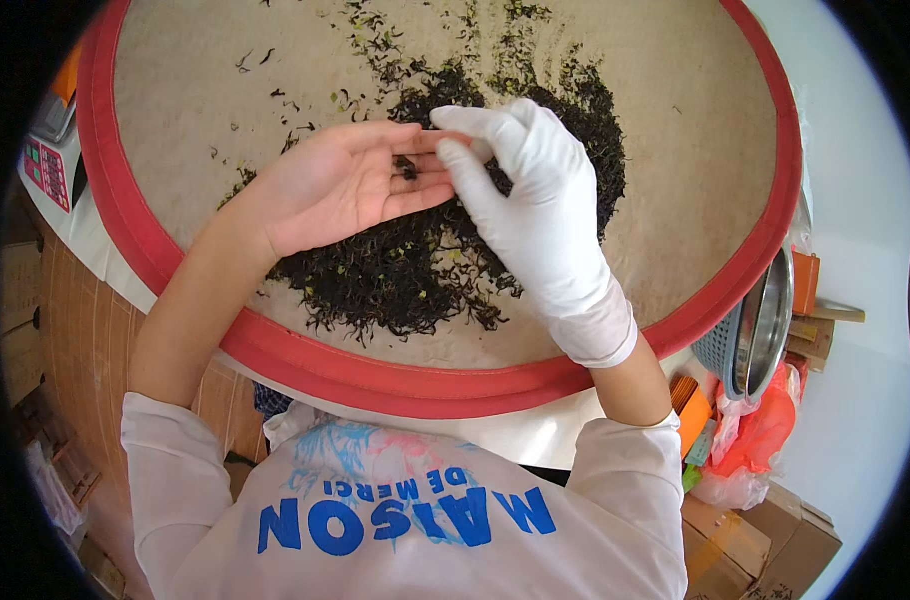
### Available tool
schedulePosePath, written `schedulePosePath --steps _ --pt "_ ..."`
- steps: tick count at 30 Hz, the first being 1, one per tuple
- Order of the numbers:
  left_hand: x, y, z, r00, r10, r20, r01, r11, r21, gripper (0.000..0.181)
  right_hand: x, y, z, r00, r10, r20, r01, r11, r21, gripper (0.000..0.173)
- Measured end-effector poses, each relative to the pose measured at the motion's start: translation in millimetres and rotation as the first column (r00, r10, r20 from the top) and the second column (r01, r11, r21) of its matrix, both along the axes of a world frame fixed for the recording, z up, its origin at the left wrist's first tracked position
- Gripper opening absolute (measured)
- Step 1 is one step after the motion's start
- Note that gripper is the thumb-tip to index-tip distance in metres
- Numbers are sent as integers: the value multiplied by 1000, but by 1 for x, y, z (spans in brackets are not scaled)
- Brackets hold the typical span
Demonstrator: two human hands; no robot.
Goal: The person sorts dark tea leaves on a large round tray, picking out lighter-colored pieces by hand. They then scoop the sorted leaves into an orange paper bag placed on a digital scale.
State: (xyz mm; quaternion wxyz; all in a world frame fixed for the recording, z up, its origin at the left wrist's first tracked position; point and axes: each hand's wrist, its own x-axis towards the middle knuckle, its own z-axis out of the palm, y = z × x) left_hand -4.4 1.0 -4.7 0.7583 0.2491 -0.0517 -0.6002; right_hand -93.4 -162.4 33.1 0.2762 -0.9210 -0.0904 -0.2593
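Observation:
My left hand (350,172) is bare, palm up, over a pile of dark, twisted dried leaves (380,289) that looks like loose tea. A small dark leaf clump (405,167) rests on its fingers. My right hand (530,172) wears a white glove. Its thumb and forefinger meet the fingertips of my left hand; whether they pinch anything is hidden. Beneath both hands lies a wide round tray (695,187) with a beige cloth-like surface and a red padded rim. Yellow-green bits are mixed among the leaves, and loose pieces trail towards the far side.
At the left stands a scale (48,169) with a red keypad. A metal basin (762,337) and a grey-blue plastic basket (716,346) sit beside the tray at the right. Red plastic bags (759,427) lie below them, above cardboard boxes (781,532). Wood-look flooring (87,307) shows at left.

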Motion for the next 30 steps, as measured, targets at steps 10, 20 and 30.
schedulePosePath --steps 10,20,30 --pt "31 22 -6 932 352 -81 -355 934 -28 27 -8 -41 -19 907 29 -421 -117 976 -185 22" --pt "43 30 -12 947 308 -91 -317 941 -118 24 -29 -86 20 732 -86 -676 76 996 -44 25" --pt "51 33 -20 950 290 -115 -302 947 -112 27 -60 -55 -7 750 -190 -634 -140 890 -433 87"
